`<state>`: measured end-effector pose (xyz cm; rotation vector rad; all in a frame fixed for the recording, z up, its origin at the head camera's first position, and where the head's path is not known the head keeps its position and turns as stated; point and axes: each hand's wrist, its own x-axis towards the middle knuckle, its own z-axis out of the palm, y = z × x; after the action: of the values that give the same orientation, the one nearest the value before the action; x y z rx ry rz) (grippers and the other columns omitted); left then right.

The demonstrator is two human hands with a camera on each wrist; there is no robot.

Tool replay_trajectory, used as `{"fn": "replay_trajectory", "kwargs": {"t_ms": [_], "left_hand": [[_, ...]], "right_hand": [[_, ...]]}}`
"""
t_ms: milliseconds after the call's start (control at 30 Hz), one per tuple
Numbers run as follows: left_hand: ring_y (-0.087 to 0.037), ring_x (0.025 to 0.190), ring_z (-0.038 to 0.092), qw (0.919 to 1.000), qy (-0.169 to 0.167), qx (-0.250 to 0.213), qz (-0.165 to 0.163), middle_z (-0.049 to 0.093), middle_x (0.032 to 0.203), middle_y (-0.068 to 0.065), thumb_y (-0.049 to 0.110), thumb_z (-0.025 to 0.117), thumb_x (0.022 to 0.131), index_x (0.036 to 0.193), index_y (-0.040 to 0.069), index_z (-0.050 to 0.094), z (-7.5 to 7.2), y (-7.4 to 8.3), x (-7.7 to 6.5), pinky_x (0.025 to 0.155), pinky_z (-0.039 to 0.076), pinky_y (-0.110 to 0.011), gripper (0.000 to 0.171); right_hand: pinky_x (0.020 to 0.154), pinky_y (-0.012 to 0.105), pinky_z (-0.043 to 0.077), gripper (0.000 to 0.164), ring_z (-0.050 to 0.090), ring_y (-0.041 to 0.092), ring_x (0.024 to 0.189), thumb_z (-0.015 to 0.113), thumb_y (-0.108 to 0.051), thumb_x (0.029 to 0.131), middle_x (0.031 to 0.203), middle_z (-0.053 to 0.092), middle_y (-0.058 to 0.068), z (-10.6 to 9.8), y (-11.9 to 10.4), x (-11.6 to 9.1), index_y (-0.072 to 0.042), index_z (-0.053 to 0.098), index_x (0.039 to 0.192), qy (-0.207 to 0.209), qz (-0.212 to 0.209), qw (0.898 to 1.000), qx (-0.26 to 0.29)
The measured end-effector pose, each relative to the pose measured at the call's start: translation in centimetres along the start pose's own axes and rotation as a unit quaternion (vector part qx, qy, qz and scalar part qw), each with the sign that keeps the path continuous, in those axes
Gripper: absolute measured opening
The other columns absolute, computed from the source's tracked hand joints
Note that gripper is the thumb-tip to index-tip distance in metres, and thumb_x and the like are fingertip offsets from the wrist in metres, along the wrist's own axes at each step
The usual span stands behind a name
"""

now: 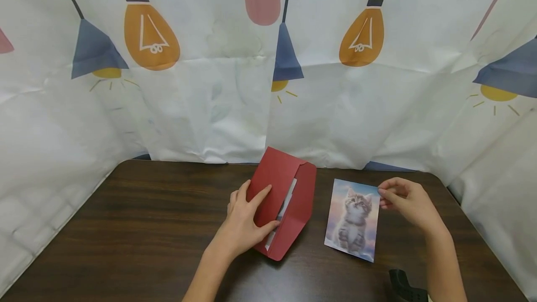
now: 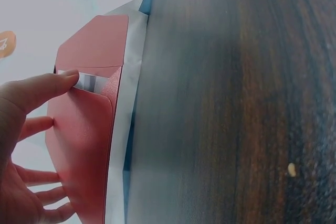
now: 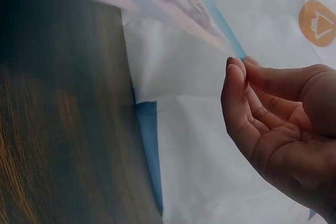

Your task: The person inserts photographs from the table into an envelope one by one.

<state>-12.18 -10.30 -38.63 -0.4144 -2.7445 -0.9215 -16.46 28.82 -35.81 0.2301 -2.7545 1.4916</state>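
A red envelope point(image 1: 274, 185) is tilted at the middle of the table, its flap point(image 1: 299, 213) open to the right. Whitish paper point(image 1: 288, 199) shows inside the opening; its content is too small to tell. My left hand point(image 1: 243, 223) holds the envelope, thumb at the opening's edge and the other fingers on its front and left side. To the right, my right hand point(image 1: 407, 199) pinches the top right corner of a card with a kitten picture point(image 1: 352, 220) between thumb and fingertips. In the right wrist view the card point(image 3: 173, 3) bends away from the pinch.
The dark wood-grain table point(image 1: 159, 218) meets a white curtain point(image 1: 201, 106) printed with lamps and bulbs at its far edge and sides. A black strap-like piece point(image 1: 404, 285) is by the right forearm. One small pale speck point(image 2: 292, 170) lies on the table.
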Motion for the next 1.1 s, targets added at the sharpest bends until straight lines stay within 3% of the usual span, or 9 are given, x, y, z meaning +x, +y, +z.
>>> {"fn": "replay_trajectory", "kwargs": {"t_ms": [500, 1100], "left_hand": [[-0.043, 0.137, 0.038, 0.9999, -0.010, 0.004, -0.012, 0.035, 0.160, -0.024, 0.029, 0.090, 0.081, 0.152, 0.015, 0.057, -0.1, -0.2, 0.1, 0.098, 0.052, -0.061, 0.080], [-0.044, 0.136, 0.038, 1.0000, -0.006, -0.004, 0.004, 0.035, 0.160, -0.026, 0.025, 0.090, 0.082, 0.151, 0.014, 0.058, 0.3, -0.3, 0.1, 0.098, 0.050, -0.062, 0.078]], "right_hand": [[0.077, 0.032, 0.063, 0.024, 0.072, 0.011, 0.081, 0.057, -0.003, 0.107, 0.093, 0.069, 0.006, -0.2, -0.7, 0.0, 0.017, 0.058, 0.121, -0.023, 0.007, 0.997, 0.070], [0.078, 0.030, 0.063, 0.025, 0.072, 0.012, 0.084, 0.057, -0.005, 0.108, 0.093, 0.069, 0.003, 0.0, -1.6, -0.1, 0.016, 0.058, 0.121, -0.034, -0.002, 0.995, 0.094]]}}
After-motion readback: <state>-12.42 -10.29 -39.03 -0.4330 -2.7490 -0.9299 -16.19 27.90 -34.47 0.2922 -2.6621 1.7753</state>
